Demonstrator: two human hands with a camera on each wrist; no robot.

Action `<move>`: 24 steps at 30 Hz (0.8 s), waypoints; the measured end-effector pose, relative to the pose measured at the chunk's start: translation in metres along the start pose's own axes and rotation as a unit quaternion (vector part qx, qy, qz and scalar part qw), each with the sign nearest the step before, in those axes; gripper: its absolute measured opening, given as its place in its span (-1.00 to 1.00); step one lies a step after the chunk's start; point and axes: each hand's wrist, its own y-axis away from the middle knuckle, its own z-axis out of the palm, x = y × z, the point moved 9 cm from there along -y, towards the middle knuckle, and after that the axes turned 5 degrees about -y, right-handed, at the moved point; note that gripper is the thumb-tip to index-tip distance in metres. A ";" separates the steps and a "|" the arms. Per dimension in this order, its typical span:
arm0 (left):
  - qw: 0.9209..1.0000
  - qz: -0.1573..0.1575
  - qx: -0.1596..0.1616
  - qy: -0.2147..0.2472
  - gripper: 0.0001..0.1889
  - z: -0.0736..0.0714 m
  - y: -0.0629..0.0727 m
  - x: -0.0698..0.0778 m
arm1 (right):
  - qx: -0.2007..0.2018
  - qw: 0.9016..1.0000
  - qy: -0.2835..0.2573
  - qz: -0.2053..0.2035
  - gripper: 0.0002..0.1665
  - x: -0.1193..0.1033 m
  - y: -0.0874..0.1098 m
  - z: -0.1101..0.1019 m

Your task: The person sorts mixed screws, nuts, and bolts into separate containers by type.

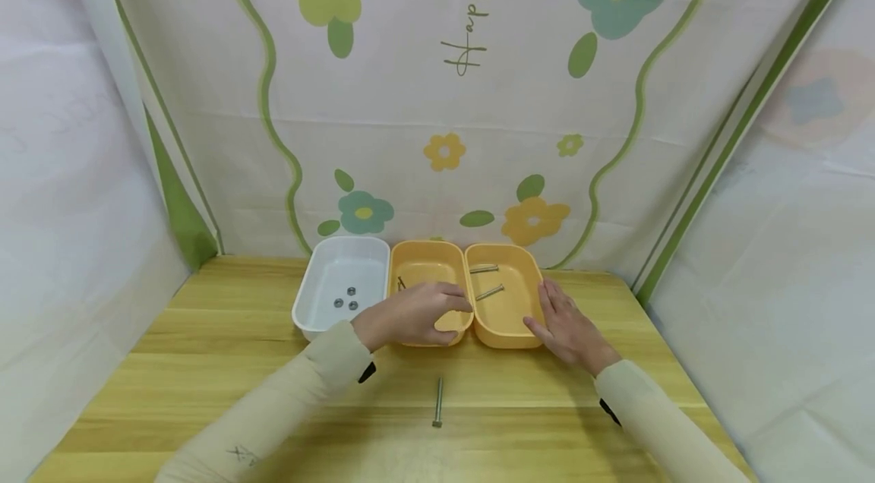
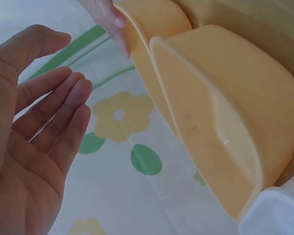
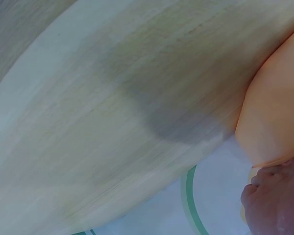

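My left hand (image 1: 424, 312) hovers over the middle yellow bin (image 1: 431, 249), palm down with fingers gently bent. In the left wrist view nothing lies between its thumb and fingers. My right hand (image 1: 570, 327) rests at the right side of the right yellow bin (image 1: 509, 323), fingers straight along the wall and thumb across the rim. Two bolts lie in that bin, one bolt (image 1: 489, 292) nearer the front and another bolt (image 1: 484, 269) behind. A small dark screw (image 1: 401, 283) shows in the middle bin; my left hand hides part of its floor.
On the left stands a white bin (image 1: 321, 263) with three nuts (image 1: 352, 305) inside, side by side with the yellow bins. A longer bolt (image 1: 439, 401) lies on the wooden table (image 1: 519, 430) in front. A flowered cloth (image 1: 383, 88) hangs directly behind the bins.
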 end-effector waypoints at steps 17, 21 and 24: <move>0.994 0.069 -0.083 -0.012 -0.60 0.038 0.033 0.028 | 0.001 1.000 0.009 -0.005 0.05 -0.001 -0.001 -0.002; 0.991 0.079 -0.104 0.001 -0.62 0.050 0.035 0.030 | 0.002 1.000 0.015 -0.007 0.05 -0.001 -0.001 -0.001; 0.990 0.086 -0.112 0.004 -0.61 0.060 0.036 0.031 | 0.006 1.000 0.016 -0.009 0.05 0.000 -0.001 -0.002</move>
